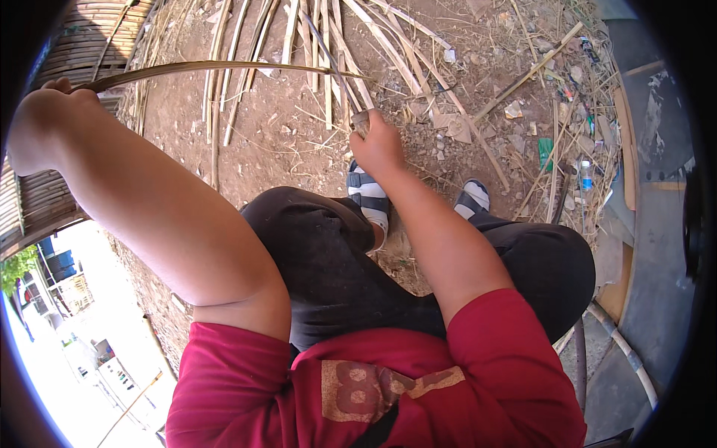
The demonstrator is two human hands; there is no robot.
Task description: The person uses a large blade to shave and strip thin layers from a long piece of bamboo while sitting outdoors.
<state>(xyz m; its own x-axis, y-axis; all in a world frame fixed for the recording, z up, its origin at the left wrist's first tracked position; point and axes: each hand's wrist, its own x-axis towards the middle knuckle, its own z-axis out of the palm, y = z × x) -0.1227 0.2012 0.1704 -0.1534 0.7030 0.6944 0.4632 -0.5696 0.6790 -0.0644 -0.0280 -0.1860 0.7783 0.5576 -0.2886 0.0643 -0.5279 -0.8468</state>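
Note:
My left hand (56, 119) is raised at the far left, its fingers closed round one end of a long brown bamboo strip (202, 66). From there the strip arcs to the right and tapers to a thin tip. In front of my feet, my right hand (379, 145) grips the handle of a long knife (361, 119). Its narrow dark blade points away and slightly left. In the picture the blade crosses the strip near the thin tip; whether the two touch I cannot tell.
Many split bamboo strips (291, 37) lie on the dirt ground ahead. A woven bamboo wall (15, 201) stands at left, dark sheets (657, 149) at right. A small plastic bottle (585, 175) and a green scrap (545, 152) lie among litter. My sandalled feet rest between.

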